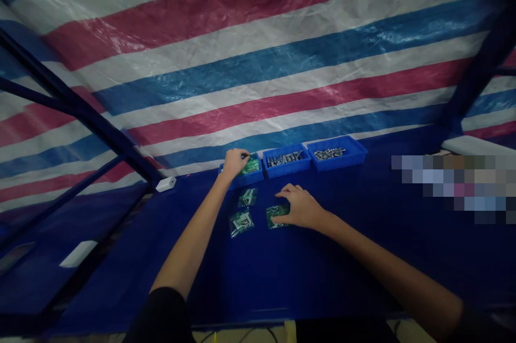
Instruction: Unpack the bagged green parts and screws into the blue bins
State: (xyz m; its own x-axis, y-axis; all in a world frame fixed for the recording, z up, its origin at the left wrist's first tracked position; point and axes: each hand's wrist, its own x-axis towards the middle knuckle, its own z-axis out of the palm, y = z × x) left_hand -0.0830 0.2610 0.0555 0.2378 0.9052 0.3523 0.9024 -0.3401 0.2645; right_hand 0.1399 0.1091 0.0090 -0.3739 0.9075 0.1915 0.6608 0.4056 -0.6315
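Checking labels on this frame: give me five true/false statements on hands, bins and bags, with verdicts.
1. The left hand is at the left bin. True.
2. The right hand is inside the right bin. False: it is at a small bag on the table.
3. The middle bin holds grey parts. True.
4. The white block lies right of the bins. False: it lies left of them.
5. All three bins are blue. True.

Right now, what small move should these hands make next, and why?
Probably the left hand should pinch one of the green packets in the left tray: it is right beside them, though whether it grips one is unclear. The right hand is at a separate packet on the table.
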